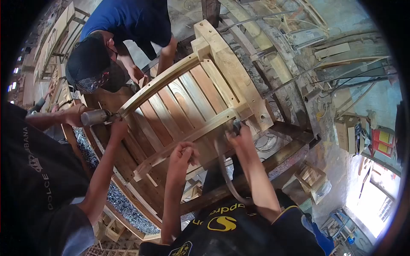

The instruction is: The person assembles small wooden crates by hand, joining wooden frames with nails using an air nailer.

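Observation:
A slatted wooden frame lies tilted on the bench, its slats alternating pale and reddish. My left hand is just off the near rail, fingers curled together; whatever may be between them is too small to name. At the rail's right end, my right hand is closed around a dark tool, partly hidden by the fingers. A curved hose hangs close to that hand, blurred near its upper end.
At the left, a co-worker in a dark shirt holds a silver tool at the frame's far left corner. Another person in a blue shirt leans over the far rail. Many metal fasteners fill a long trough below left. Cardboard boxes stand right.

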Demonstrator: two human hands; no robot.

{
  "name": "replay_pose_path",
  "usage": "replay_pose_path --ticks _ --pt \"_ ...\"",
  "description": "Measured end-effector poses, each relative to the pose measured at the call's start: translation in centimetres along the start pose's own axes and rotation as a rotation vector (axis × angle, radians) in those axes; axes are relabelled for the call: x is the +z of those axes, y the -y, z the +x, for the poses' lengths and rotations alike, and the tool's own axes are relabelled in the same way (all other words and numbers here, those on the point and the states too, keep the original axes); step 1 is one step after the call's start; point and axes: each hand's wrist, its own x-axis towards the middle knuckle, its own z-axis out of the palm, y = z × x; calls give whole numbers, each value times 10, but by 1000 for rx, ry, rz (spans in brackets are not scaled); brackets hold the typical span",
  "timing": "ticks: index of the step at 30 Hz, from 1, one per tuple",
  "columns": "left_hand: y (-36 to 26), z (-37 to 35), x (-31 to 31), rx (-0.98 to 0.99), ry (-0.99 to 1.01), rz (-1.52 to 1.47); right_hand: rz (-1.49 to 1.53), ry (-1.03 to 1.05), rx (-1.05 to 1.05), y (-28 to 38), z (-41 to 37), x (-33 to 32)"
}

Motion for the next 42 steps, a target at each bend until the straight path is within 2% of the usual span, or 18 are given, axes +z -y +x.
replay_pose_path --ticks 1,3,4,7,8,9,12,13,15,20,25,28,32,34,37,39,40,42 --pt "6 -8 0 -14 2 4 -14 74 3 4 1 0" --pt "18 -15 -5 -27 52 -3 553 34 445 19 -8 -20" --pt "22 -16 -7 -33 44 2 405 127 298 14 -21 -35" --pt "24 -15 -11 -60 10 -22 555 -292 360 3 -44 -52" --pt "22 -15 -10 -76 -5 -60 612 -152 252 -16 -41 -66" --pt "23 -18 -7 -98 -17 -100 655 -65 258 -18 -33 -55" --pt "35 -12 -12 -99 -32 -85 149 -483 345 17 -2 54" --pt "34 -13 -11 -102 -25 -23 665 -448 356 20 -14 63" --pt "32 -12 -5 -98 -10 85 644 66 435 5 -27 3" --pt "36 -10 -1 -93 43 167 609 -370 395 -1 -49 -20" --pt "55 -4 2 -39 21 65 652 -514 347 28 -9 62" --pt "57 -6 1 -87 8 48 618 -8 416 -22 -16 -28" --pt "56 -8 3 -79 -15 163 621 -302 364 -23 -48 -49" --pt "58 -13 2 -43 -32 158 555 -340 364 3 -28 2" --pt "66 -10 -7 -78 -56 143 665 -778 359 41 -4 92" --pt "65 -9 -13 -125 -65 146 589 -403 312 21 -19 53" --pt "67 -8 -13 -142 -74 138 716 -132 268 -19 -6 13" --pt "67 -4 -11 -133 -34 127 791 -153 328 -13 -19 -18"
